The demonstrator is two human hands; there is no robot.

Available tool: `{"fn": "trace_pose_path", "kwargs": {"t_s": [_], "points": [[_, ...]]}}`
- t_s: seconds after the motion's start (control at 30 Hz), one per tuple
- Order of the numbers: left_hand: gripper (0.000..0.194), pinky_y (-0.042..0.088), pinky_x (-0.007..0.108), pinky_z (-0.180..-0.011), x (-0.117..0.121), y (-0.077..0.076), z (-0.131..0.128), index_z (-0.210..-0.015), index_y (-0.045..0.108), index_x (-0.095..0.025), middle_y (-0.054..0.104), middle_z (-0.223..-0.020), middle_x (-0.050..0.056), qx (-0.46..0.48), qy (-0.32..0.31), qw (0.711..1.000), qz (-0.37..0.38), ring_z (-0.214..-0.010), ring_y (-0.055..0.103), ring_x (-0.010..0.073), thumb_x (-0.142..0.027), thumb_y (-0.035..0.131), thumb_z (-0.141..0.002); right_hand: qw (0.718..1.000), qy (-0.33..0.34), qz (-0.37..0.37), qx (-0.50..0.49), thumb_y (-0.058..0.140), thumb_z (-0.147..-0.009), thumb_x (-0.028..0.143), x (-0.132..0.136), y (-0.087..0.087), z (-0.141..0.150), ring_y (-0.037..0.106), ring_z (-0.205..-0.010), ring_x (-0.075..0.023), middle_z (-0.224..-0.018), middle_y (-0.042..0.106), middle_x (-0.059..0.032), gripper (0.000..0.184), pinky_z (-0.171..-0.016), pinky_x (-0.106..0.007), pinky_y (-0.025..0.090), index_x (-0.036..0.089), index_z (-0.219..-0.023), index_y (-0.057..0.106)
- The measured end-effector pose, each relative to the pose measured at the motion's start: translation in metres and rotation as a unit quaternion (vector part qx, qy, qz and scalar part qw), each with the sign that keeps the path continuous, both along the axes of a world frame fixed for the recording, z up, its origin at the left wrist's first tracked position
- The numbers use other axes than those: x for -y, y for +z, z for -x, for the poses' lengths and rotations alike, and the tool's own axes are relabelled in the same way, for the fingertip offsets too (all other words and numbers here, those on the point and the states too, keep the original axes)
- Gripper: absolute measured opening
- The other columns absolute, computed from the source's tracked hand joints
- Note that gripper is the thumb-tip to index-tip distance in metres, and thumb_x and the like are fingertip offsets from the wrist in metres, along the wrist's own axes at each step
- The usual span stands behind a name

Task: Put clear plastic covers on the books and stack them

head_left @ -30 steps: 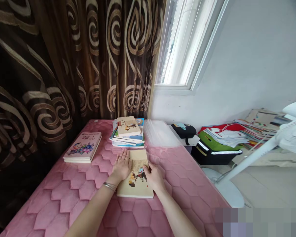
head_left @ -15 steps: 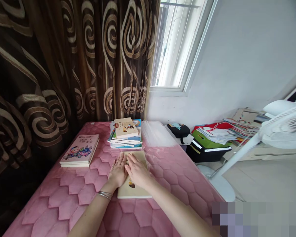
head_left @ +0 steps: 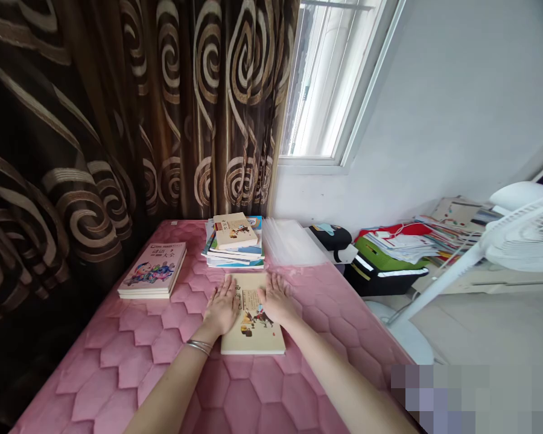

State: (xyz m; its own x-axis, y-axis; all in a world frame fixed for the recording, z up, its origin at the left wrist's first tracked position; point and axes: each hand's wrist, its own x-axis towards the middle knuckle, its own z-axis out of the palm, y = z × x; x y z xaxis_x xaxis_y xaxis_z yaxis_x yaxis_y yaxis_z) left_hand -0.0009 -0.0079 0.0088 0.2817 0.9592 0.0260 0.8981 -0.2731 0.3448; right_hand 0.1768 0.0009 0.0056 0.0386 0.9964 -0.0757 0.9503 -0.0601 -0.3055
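A cream-coloured book (head_left: pixel 253 337) with small painted figures on its cover lies closed and flat on the pink quilted surface. Along its left edge rests my left hand (head_left: pixel 222 306), fingers stretched out and a silver bangle on the wrist. My right hand (head_left: pixel 277 301) lies flat over the book's right edge, its fingers spread. The middle of the cover shows between the two hands. Just beyond the book stands a stack of books (head_left: pixel 235 253), topped by a smaller cream book (head_left: pixel 235 230).
Two or so pink-covered books (head_left: pixel 152 271) lie stacked at the left. Clear plastic sheets (head_left: pixel 294 241) lie at the back right. A white fan (head_left: pixel 452 265) stands right of the bed, near a green and black box (head_left: pixel 384 268) with papers. A patterned curtain (head_left: pixel 208 108) hangs behind.
My right hand has slid right across the cover to the book's right edge, so the hands are now apart. The view has shifted slightly.
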Motion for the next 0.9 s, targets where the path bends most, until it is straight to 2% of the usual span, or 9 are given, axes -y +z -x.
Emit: {"fn": "trace_pose_path", "kwargs": {"t_s": [0.1, 0.2, 0.3, 0.47, 0.6, 0.73, 0.9], "points": [[0.057, 0.016, 0.045, -0.116, 0.000, -0.001, -0.001, -0.148, 0.020, -0.015, 0.011, -0.157, 0.009, -0.001, -0.001, 1.000, -0.010, -0.144, 0.016, 0.0218, -0.034, 0.022, -0.094, 1.000, 0.012, -0.007, -0.003, 0.019, -0.095, 0.040, 0.026, -0.008, -0.003, 0.002, -0.145, -0.0247, -0.157, 0.010, -0.0122, 0.065, -0.116, -0.044, 0.007, 0.004, -0.149, 0.011], [0.055, 0.019, 0.044, -0.116, 0.005, -0.001, -0.001, -0.147, 0.024, -0.016, 0.016, -0.157, 0.009, 0.000, 0.006, 0.999, -0.032, -0.142, 0.023, 0.0218, -0.033, 0.023, -0.095, 0.999, 0.045, -0.019, -0.023, 0.018, -0.096, 0.036, 0.049, -0.013, -0.007, 0.008, -0.144, -0.0216, -0.156, 0.016, -0.0078, 0.060, -0.116, -0.041, 0.011, 0.011, -0.150, 0.014], [0.052, 0.025, 0.043, -0.114, 0.014, -0.002, 0.002, -0.145, 0.031, -0.017, 0.023, -0.155, 0.010, 0.000, 0.028, 0.998, -0.060, -0.139, 0.031, 0.0230, -0.032, 0.026, -0.095, 0.997, 0.064, -0.029, -0.037, 0.017, -0.096, 0.034, 0.061, -0.013, -0.014, 0.011, -0.144, -0.0192, -0.155, 0.020, -0.0044, 0.056, -0.116, -0.041, 0.012, 0.017, -0.150, 0.017], [0.050, 0.029, 0.042, -0.112, 0.034, -0.005, 0.013, -0.144, 0.033, -0.022, 0.031, -0.152, 0.009, 0.004, 0.043, 0.997, -0.061, -0.137, 0.033, 0.0229, -0.034, 0.029, -0.095, 0.996, 0.070, -0.038, -0.032, 0.019, -0.097, 0.033, 0.060, -0.015, -0.016, 0.011, -0.144, -0.0196, -0.154, 0.023, -0.0045, 0.055, -0.116, -0.042, 0.012, 0.017, -0.149, 0.021], [0.049, 0.030, 0.044, -0.112, 0.043, -0.007, 0.015, -0.142, 0.038, -0.024, 0.031, -0.152, 0.008, -0.011, 0.061, 0.995, -0.078, -0.138, 0.031, 0.0262, -0.035, 0.032, -0.095, 0.996, 0.075, -0.036, -0.029, 0.020, -0.097, 0.031, 0.059, -0.014, -0.015, 0.011, -0.144, -0.0202, -0.155, 0.023, -0.0045, 0.055, -0.116, -0.044, 0.012, 0.016, -0.150, 0.019], [0.045, 0.029, 0.045, -0.113, 0.045, -0.012, 0.013, -0.139, 0.041, -0.023, 0.034, -0.151, 0.009, -0.017, 0.016, 0.994, -0.105, -0.138, 0.031, 0.0247, -0.030, 0.030, -0.095, 0.996, 0.078, -0.017, -0.026, 0.018, -0.097, 0.031, 0.060, -0.008, -0.015, 0.009, -0.144, -0.0216, -0.155, 0.021, -0.0049, 0.056, -0.116, -0.045, 0.011, 0.014, -0.150, 0.019], [0.045, 0.030, 0.044, -0.112, 0.041, -0.016, 0.015, -0.139, 0.040, -0.019, 0.039, -0.148, 0.012, -0.003, -0.004, 0.995, -0.096, -0.135, 0.037, 0.0222, -0.028, 0.028, -0.096, 0.996, 0.084, -0.007, -0.029, 0.018, -0.097, 0.032, 0.061, -0.001, -0.016, 0.005, -0.145, -0.0223, -0.156, 0.018, -0.0048, 0.056, -0.116, -0.043, 0.010, 0.012, -0.150, 0.018]]}}
